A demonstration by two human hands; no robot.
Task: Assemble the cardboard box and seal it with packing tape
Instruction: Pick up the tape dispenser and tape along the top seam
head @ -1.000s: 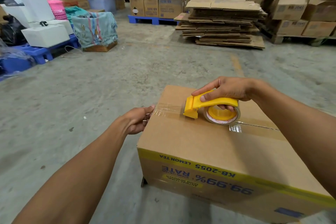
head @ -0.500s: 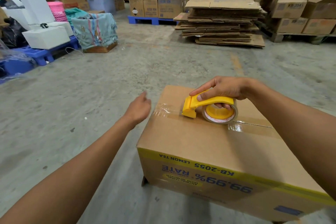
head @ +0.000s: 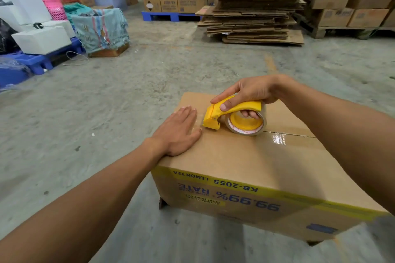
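A closed cardboard box point(head: 245, 162) with blue print and a yellow band stands on the concrete floor in front of me. Clear tape point(head: 277, 137) runs along its top seam. My right hand point(head: 250, 92) grips a yellow tape dispenser point(head: 233, 117) with a tape roll, resting on the seam near the box's left end. My left hand point(head: 179, 132) lies flat, palm down, on the box top at the left edge, fingers on the taped strip just left of the dispenser's cutter.
A stack of flattened cardboard point(head: 254, 13) lies straight ahead. Boxes on pallets point(head: 350, 0) line the back and right. At left are white foam blocks point(head: 38, 36) on blue pallets, a pink basket point(head: 53, 6) and a cloth-covered crate point(head: 102, 28). Grey floor surrounds the box.
My left hand left the box's left side, lifted, and came down flat on the top over the tape end. The dispenser stayed almost in place.
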